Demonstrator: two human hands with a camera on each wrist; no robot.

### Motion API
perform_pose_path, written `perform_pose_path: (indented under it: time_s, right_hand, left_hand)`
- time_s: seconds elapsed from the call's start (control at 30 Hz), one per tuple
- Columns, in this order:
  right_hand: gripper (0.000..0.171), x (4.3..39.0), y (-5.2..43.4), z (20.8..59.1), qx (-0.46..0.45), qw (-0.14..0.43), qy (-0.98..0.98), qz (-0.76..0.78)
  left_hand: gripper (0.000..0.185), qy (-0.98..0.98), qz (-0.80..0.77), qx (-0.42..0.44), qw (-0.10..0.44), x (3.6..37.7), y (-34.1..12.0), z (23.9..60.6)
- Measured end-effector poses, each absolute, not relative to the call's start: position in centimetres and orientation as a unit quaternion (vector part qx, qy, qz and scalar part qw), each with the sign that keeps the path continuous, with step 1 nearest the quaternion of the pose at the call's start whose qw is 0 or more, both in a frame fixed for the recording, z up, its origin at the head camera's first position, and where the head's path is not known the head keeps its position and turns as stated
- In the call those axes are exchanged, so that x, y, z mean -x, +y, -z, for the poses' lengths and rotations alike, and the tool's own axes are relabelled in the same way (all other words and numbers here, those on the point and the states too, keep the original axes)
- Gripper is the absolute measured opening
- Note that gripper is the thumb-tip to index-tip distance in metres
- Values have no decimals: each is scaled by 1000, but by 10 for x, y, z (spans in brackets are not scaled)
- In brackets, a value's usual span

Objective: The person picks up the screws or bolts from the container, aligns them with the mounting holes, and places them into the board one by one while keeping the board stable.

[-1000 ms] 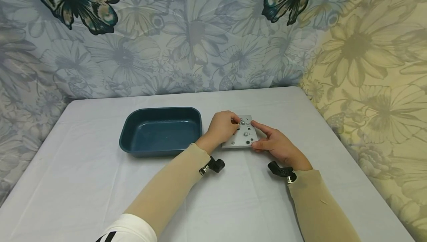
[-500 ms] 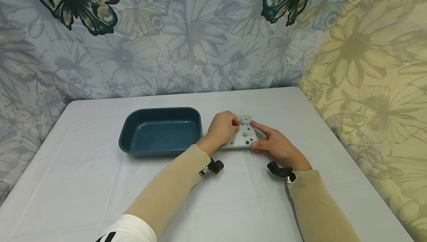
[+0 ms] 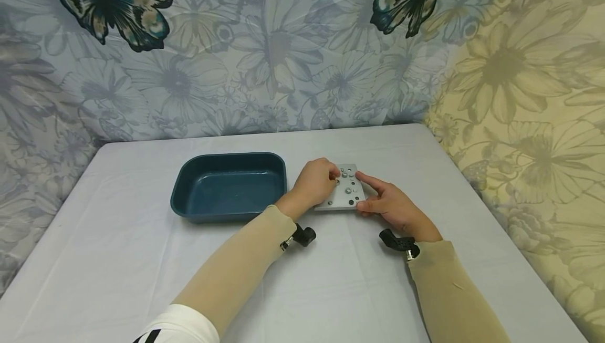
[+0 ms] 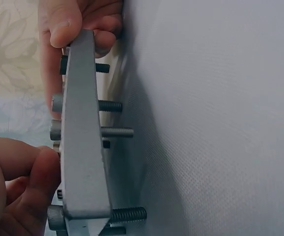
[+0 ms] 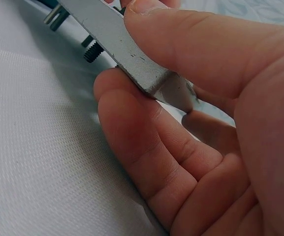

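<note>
A grey metal plate [image 3: 343, 196] with several screws through it is held just above the white table, right of the blue tray. My left hand [image 3: 315, 179] reaches over the plate's left side. In the left wrist view, its thumb and finger pinch a small screw [image 4: 57, 147] whose head is mostly hidden by the fingertips. The right hand [image 3: 394, 206] grips the plate's right edge; in the right wrist view its thumb lies on top and fingers support it from below. Threaded screw ends [image 4: 117, 132] stick out under the plate.
The dark blue tray [image 3: 177, 196] stands left of the plate, close to my left wrist. A white cloth covers the table [image 3: 118, 238]. Behind and to the right hangs patterned fabric [image 3: 283, 70] with flowers and butterflies.
The left fingertips have shifted and curled slightly at the plate's left side. The plate, the tray and the right hand stay about where they were.
</note>
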State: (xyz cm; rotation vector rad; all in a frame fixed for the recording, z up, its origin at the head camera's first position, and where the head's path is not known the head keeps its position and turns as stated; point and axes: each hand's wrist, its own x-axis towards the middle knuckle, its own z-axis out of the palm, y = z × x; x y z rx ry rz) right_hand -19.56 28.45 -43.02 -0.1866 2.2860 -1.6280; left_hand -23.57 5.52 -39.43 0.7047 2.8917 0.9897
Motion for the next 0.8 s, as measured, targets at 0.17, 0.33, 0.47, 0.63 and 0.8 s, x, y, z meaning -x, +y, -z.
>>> perform_pose_path:
  time_s: [0.17,0.33,0.47,0.63,0.8]
  right_hand:
    - [91,199,283,434,76,168,798,573]
    - [90,202,283,434,84,169,800,570]
    - [90,203,287,434,76,164,800,572]
    - [82,197,292,437,64,166,803,569]
    - [81,192,293,419,78,152,877,449]
  left_hand:
    - [16,919,-325,-222,-9,223,50,385]
    - [28,940,-244,-233,-42,199,37,368]
    - [44,964,-152,-214,-35,186,18,356]
    - [70,984,-119,-128,15,177,-14,350]
    - [82,991,-118,-32,62,176,-41,343]
